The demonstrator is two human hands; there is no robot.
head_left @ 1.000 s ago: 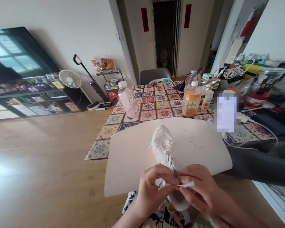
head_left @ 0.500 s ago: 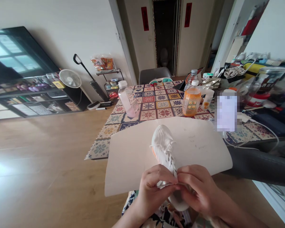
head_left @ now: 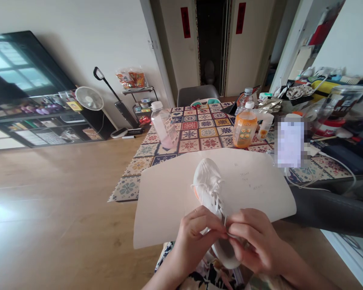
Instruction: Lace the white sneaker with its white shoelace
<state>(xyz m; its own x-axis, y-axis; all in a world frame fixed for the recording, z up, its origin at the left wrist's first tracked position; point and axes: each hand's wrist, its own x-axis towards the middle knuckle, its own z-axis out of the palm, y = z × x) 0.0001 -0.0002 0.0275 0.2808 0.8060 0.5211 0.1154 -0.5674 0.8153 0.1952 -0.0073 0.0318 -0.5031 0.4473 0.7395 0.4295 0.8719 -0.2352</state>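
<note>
A white lace-up shoe lies on a large sheet of white paper, its toe pointing away from me and its heel toward my lap. Over the shoe's opening, my left hand pinches the white shoelace between thumb and fingers. Close against it on the right, my right hand is closed on the lace too, fingertips nearly meeting the left ones. Loose lace loops show along the tongue. The exact crossing of the lace between the fingertips is hidden.
A patterned tablecloth covers the table under the paper. Beyond it stand a clear bottle with pink liquid and an orange drink bottle. At right are a blurred phone, a white cable and clutter.
My right hand's fingers have shifted slightly and lifted a little off the left fingertips, drawing at the lace. The shoe and paper stay in place.
</note>
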